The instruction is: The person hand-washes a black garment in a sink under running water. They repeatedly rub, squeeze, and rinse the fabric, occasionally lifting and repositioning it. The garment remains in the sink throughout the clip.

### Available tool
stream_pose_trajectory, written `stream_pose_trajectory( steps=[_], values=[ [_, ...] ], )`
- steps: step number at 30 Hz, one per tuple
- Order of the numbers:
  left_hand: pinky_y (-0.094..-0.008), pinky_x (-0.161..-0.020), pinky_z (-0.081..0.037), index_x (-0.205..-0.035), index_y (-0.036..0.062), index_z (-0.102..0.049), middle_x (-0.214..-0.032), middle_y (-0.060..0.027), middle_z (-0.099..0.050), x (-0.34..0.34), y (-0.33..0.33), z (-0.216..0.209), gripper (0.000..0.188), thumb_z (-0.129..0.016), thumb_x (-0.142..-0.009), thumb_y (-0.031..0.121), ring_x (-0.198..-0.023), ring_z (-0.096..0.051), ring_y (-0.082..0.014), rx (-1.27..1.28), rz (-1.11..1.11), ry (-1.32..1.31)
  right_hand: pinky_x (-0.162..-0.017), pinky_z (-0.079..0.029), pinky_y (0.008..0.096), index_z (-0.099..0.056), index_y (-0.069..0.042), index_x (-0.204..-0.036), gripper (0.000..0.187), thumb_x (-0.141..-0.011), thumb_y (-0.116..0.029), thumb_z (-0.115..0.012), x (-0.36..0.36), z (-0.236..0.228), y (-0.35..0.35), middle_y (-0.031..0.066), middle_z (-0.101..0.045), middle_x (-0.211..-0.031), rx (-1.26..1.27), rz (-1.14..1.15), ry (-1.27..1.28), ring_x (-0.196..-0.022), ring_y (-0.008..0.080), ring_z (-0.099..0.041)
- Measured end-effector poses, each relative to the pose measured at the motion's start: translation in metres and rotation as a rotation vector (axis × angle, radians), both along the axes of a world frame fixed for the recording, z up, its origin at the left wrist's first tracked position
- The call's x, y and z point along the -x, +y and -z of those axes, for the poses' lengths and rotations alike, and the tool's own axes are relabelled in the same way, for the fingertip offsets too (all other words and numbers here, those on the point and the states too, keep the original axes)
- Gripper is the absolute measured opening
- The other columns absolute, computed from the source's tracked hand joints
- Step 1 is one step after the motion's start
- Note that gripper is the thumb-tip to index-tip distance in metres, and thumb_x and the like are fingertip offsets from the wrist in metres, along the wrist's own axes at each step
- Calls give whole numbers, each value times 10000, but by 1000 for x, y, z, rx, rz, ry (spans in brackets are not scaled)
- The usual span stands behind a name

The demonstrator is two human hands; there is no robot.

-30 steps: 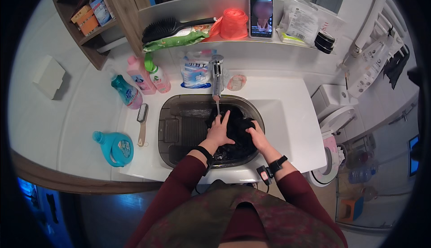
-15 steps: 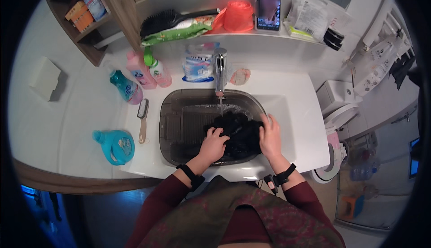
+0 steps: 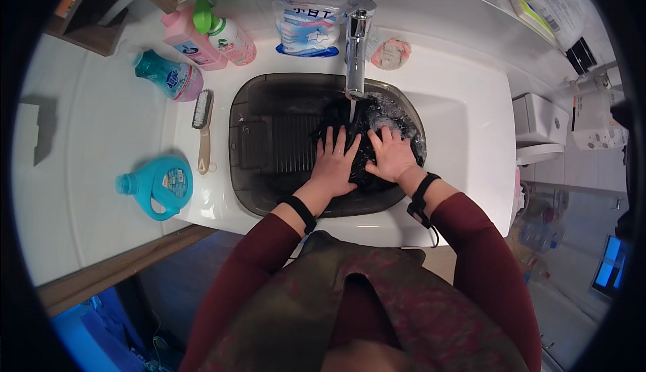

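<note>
In the head view, the left hand (image 3: 332, 170) and the right hand (image 3: 392, 157) are lying palm-down, fingers spread wide, on a soaked, crumpled black cloth (image 3: 335, 115) sitting in the right half of a translucent grey oval plastic basin (image 3: 264, 103). A glossy chrome faucet (image 3: 357, 56) is pouring water near the left fingertips; a ribbed washboard panel (image 3: 293, 142) is showing left of the cloth.

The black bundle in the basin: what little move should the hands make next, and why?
Perhaps press the black bundle gently down: the left hand and right hand are palm-down over it with fingers spread, and water from the faucet streams onto it inside the basin, so pressing would likely help work water through.
</note>
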State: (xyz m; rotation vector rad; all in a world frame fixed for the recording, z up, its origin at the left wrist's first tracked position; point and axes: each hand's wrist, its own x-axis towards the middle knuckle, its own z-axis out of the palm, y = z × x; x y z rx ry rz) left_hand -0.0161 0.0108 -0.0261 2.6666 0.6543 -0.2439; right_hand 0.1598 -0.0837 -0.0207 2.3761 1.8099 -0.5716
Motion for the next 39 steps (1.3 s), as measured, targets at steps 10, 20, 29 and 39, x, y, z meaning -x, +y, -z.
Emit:
stream_pose_trajectory(
  steps=[10,20,29,39],
  values=[
    [-643,-1153,-229,-1638,212,-88,-1590,-262,-276,-53,42,-20,1528,-987,-437,505,-1485,-198,-529,12,4,176,-1114,-420,432,-396,-79,-1504,947,-738,-530,-724,-52,8,58,302,-502,-1444,182,249,367,-1344,408,-502],
    [-548,-1057,-327,-1620,204,-187,-1598,-181,-308,-35,48,-48,1403,-958,-495,536,-1463,-312,-396,138,-119,46,-929,-506,456,-676,-144,-1147,474,-681,-199,-740,0,-3,-41,118,-671,-1109,-654,238,508,-1073,358,-632],
    [-618,-1129,-294,-1533,245,-390,-1533,-173,-401,5,10,-35,1047,-917,-639,387,-1433,-361,-397,40,126,-89,-1113,-310,599,-532,-228,-1427,720,-738,-196,-743,37,-37,-112,113,-424,-1520,-594,124,202,-1443,400,-330],
    [-759,-1122,-150,-1630,169,-172,-1649,-281,-84,24,-30,-20,1318,-868,-609,627,-1511,-86,-517,-54,39,-55,-1056,-369,665,-284,-222,-1598,888,-828,-451,-664,37,-20,-66,234,-211,-1635,-167,114,-63,-1413,492,-354]
  ],
)
